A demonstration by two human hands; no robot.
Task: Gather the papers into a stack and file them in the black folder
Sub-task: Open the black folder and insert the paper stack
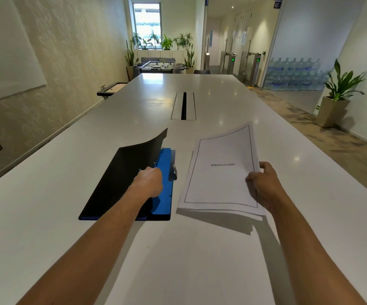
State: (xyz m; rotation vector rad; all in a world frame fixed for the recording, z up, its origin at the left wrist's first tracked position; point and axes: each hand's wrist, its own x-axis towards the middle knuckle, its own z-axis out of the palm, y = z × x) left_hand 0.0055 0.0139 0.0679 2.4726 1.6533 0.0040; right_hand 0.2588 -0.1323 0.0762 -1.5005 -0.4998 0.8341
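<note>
Now the left hand [150, 182] grips the black cover of the folder [121, 181] on the white table [200, 260], lifting it off the blue inside, while just right of the folder the right hand [262, 186] pinches the paper stack [220, 172], raised off the table.

Long white table [200, 249] running away toward a window. Black folder [121, 183] lying flat on that table, left of centre, cover curled up at the far corner by the left hand [150, 182], showing a blue inner panel [164, 188]. Small metal clip [174, 170] on the panel's right edge, maybe, a bit too blurry to call. Stack of papers [220, 175] just right of the folder, gripped at its right edge by the right hand [261, 183], near corner lifted off the table with a shadow underneath. Top sheet printed "BIBLIOGRAPHY" inside a thin border. Potted plant [341, 91] off the table's right side.
</note>
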